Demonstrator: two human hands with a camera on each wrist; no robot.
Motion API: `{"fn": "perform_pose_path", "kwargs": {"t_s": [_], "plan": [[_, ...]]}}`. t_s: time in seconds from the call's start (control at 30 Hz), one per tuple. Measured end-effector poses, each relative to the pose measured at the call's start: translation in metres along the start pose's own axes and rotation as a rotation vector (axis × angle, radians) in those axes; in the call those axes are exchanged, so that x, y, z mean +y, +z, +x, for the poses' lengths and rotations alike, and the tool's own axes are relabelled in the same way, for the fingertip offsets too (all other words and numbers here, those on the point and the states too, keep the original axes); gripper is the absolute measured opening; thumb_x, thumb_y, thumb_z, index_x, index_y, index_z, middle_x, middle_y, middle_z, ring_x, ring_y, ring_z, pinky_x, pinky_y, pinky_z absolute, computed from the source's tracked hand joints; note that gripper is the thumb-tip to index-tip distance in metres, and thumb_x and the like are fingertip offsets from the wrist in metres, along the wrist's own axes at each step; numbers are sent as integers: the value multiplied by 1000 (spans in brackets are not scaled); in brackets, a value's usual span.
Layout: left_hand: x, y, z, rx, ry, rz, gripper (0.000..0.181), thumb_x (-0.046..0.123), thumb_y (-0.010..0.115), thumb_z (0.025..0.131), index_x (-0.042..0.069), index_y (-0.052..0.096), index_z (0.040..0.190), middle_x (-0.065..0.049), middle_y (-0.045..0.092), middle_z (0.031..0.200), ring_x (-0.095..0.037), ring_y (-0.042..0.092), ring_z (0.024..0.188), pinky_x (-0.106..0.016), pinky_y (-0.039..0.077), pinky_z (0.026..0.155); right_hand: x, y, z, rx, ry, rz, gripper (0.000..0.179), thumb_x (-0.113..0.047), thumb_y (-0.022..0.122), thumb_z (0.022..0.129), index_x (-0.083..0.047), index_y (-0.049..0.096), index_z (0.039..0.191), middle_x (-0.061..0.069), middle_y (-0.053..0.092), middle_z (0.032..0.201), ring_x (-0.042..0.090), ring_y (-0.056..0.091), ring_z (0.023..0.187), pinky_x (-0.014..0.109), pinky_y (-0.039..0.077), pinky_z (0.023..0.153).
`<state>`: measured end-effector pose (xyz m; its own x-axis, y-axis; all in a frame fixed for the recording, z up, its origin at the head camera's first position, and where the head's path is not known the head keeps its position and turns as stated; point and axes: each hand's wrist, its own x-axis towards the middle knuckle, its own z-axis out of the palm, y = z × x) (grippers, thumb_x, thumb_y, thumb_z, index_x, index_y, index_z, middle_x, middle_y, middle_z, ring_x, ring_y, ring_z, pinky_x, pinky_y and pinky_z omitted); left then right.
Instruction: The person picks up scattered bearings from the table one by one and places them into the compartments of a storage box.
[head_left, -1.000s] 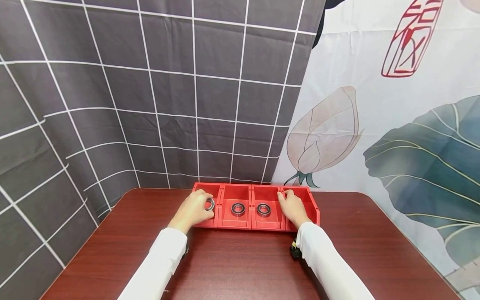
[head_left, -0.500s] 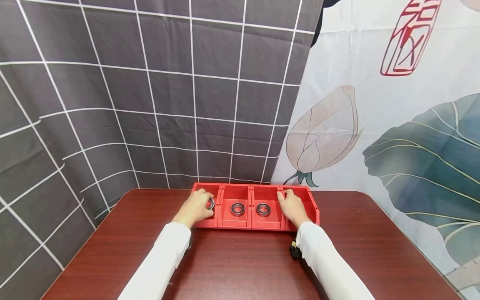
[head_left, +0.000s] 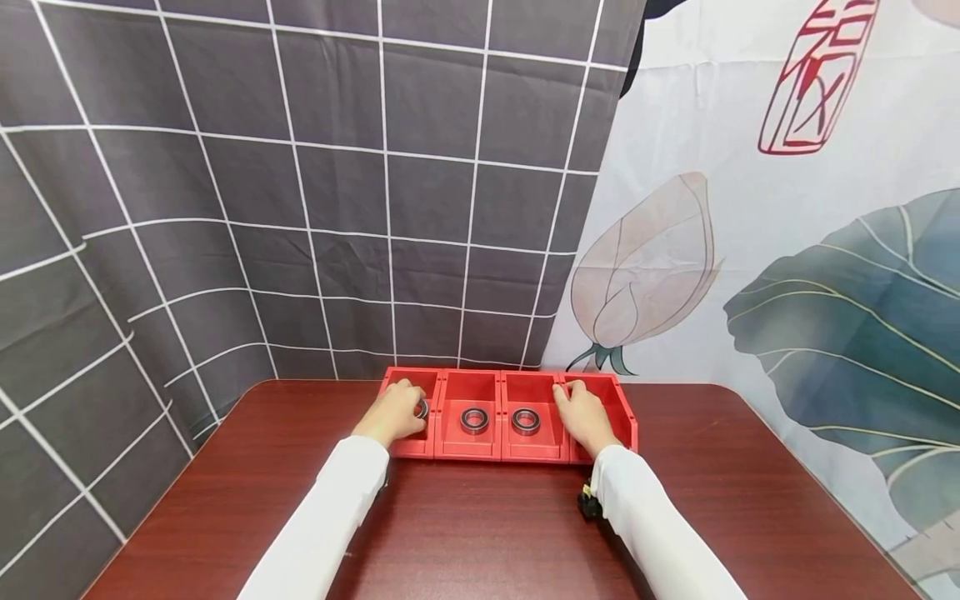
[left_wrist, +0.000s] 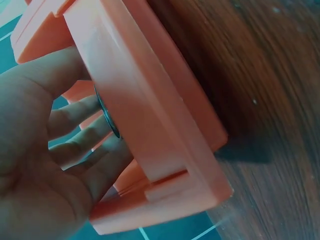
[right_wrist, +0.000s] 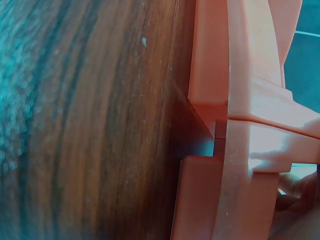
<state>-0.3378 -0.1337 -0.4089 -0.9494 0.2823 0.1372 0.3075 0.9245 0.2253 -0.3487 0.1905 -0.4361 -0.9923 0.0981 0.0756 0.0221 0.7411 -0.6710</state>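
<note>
In the head view, my left hand [head_left: 393,415] reaches into the leftmost red bin [head_left: 411,447] and grips a ball bearing [head_left: 422,409], which stands tilted beside the fingers. The left wrist view shows only the bearing's dark edge [left_wrist: 106,114] at the fingertips, partly hidden by the bin wall. My right hand [head_left: 585,417] is over the rightmost bin [head_left: 619,414], with fingertips at the divider beside the third bin. Whether it holds anything is hidden. In the right wrist view, bent fingers [right_wrist: 296,192] show partly behind the bin rim.
One bearing [head_left: 474,420] lies flat in the second bin [head_left: 468,450], and another bearing [head_left: 525,421] in the third bin [head_left: 535,451]. The bins stand joined in a row on a brown wooden table [head_left: 465,533]. A checked grey cloth [head_left: 435,200] hangs behind.
My left wrist and sleeve have shifted slightly to the right, with the fingers staying at the bearing. The right hand and the two flat bearings look unchanged.
</note>
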Motion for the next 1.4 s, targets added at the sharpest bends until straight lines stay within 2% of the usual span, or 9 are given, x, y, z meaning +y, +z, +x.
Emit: {"fn": "perform_pose_path", "kwargs": {"t_s": [0.3,0.6,0.87,1.4], "plan": [[-1,9,7,-82,-75,6,34,16,81,76,4,69,106,-10,57,94,-23,54,86,-42,54,85,1,3,-1,-9,-14,3,49,-40,42,101,-1,43,130,22,59,120,32,59,100,51,51,89],[1,10,10,-131,-133,-24,35,16,79,78,4,68,110,-12,56,101,-26,53,92,-46,53,87,1,2,-1,-1,-7,-1,48,-40,41,101,-2,43,129,21,59,118,32,60,100,51,51,89],[-2,17,13,-155,-147,-10,33,17,79,79,5,68,108,-12,56,103,-26,53,94,-51,51,87,2,3,0,-1,-11,-8,48,-40,41,101,-1,43,129,22,59,118,32,60,100,51,51,89],[-1,20,17,-171,-144,-8,31,18,78,80,4,69,106,-12,58,100,-25,55,91,-46,51,90,1,0,1,1,-4,-4,48,-39,42,101,-1,43,130,22,59,120,34,59,102,52,50,91]]}}
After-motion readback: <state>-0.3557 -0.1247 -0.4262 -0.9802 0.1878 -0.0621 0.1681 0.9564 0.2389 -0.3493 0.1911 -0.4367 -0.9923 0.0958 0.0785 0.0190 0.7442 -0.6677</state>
